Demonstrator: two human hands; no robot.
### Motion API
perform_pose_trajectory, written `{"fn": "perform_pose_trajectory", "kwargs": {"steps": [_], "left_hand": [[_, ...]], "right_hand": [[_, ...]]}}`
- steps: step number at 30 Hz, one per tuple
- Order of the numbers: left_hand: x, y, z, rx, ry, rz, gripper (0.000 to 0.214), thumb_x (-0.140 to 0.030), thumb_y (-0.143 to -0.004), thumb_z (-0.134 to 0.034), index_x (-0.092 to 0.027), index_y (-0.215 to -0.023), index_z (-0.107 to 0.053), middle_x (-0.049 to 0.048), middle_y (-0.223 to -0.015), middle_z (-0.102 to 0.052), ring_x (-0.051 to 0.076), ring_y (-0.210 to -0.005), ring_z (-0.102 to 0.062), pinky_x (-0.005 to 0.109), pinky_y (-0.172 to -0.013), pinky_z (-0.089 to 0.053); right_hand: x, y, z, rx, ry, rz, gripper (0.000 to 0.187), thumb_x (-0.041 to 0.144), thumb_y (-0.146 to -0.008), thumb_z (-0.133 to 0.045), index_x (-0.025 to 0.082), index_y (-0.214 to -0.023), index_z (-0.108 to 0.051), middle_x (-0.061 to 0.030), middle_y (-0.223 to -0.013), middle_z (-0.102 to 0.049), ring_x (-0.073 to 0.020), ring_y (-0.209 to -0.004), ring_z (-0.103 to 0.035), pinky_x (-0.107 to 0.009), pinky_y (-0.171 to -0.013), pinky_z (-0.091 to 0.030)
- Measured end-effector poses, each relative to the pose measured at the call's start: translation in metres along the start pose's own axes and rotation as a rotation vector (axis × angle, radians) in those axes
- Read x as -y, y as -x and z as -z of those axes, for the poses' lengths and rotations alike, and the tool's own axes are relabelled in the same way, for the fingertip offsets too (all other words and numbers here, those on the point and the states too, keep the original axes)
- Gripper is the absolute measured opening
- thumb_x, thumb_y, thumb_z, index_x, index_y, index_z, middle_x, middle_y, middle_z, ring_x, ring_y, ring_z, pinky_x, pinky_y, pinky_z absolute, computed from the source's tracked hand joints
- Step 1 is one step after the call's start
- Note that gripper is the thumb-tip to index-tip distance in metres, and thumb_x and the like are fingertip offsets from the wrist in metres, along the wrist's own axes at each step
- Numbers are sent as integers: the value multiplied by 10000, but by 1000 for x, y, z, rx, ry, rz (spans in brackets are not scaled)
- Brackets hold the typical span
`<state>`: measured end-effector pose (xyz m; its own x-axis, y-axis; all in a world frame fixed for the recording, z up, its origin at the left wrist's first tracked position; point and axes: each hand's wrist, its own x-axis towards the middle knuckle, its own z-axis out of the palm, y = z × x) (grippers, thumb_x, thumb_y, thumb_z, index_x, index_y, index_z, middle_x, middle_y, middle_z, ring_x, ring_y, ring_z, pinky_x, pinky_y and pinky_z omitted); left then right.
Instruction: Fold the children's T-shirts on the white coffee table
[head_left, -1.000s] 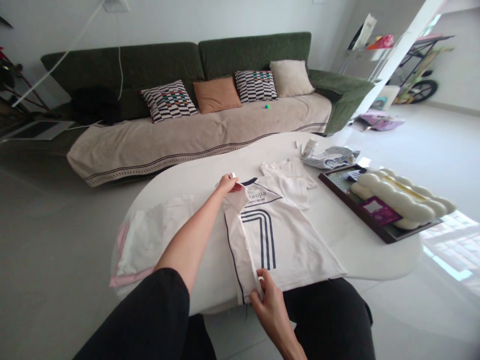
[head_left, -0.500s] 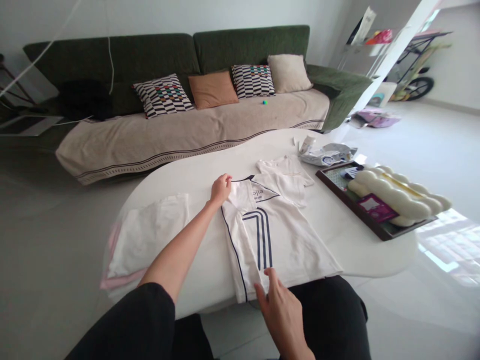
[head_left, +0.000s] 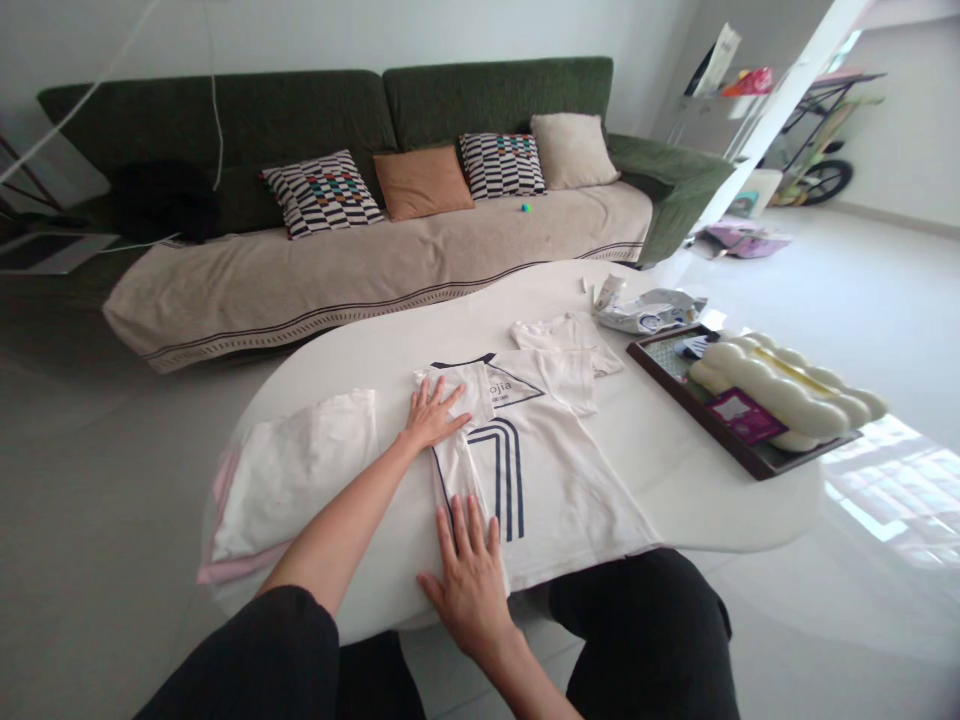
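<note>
I see a white rounded table (head_left: pixel 697 505). On it: white jersey (head_left: pixel 562 480) reaching near edge, pale top (head_left: pixel 559 332) behind, white-over-pink clothes pile (head_left: pixel 300 470) left, dark-rimmed tray (head_left: pixel 699 417) right, crumpled bag (head_left: pixel 652 312), white bottle (head_left: pixel 611 290).

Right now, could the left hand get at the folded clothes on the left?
Probably yes: the left hand lies open on the shirt, with just a strip of tabletop between it and the folded clothes.

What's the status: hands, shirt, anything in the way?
Left hand flat up top; right hand flat lower down. White shirt: left side folded in, right side spread. Pale garment close by its far end.
</note>
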<state>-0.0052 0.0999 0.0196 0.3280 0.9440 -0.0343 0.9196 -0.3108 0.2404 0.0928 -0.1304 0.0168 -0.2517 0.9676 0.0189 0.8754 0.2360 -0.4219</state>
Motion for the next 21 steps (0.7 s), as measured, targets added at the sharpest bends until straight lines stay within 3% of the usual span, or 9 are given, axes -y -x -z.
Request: {"fn": "perform_pose_trajectory", "kwargs": {"steps": [3,6,10,13,16,21], "left_hand": [[20,12,9,1,-5,48,662,-652,-754,-373,-374,-1344,-263,19,-1465,-119,353,-1318,-15,551,-1015,-62],[26,17,16,19,-9,69,660,-638,-755,-391,-363,-1344,-274,28,-1460,-145,354,-1318,-23,550,-1016,-55],[5,11,14,-84,7,-42,636,-608,-791,-349,-327,-1355,-268,42,-1464,-119,342,-1320,6,543,-1022,-57],[-14,5,3,-64,28,-94,570,-570,-821,-323,-347,-1344,-283,34,-1464,-124,321,-1325,-41,550,-1017,-73],[-21,3,-8,-31,32,-65,532,-558,-834,-300,-379,-1334,-282,25,-1462,-133,314,-1324,-64,567,-1008,-75],[-17,2,-10,-4,55,-51,553,-591,-813,-311,-399,-1331,-274,3,-1464,-117,301,-1329,-41,562,-1017,-41]], "right_hand": [[9,1,14,69,-125,118,711,438,-767,-523,210,-1378,-241,-114,-1442,-143,-328,-1312,-92,-562,-992,-191],[-14,-13,45,-37,-234,120,581,365,-807,-478,217,-1341,-306,-115,-1409,-259,-277,-1290,-221,-470,-973,-299],[-106,-60,93,-392,-305,-180,381,285,-838,-399,141,-1185,-461,-139,-1149,-538,-213,-1065,-496,-359,-895,-383],[-175,-101,116,-474,-276,-543,375,297,-821,-403,54,-1083,-517,-183,-997,-581,-203,-881,-570,-326,-804,-396],[-209,-132,120,-447,-266,-662,430,351,-781,-450,2,-1015,-542,-193,-863,-591,-223,-843,-578,-338,-744,-381],[-216,-157,109,-432,-311,-687,273,328,-650,-592,56,-683,-590,-145,-644,-569,-232,-687,-572,-337,-596,-373]]}}
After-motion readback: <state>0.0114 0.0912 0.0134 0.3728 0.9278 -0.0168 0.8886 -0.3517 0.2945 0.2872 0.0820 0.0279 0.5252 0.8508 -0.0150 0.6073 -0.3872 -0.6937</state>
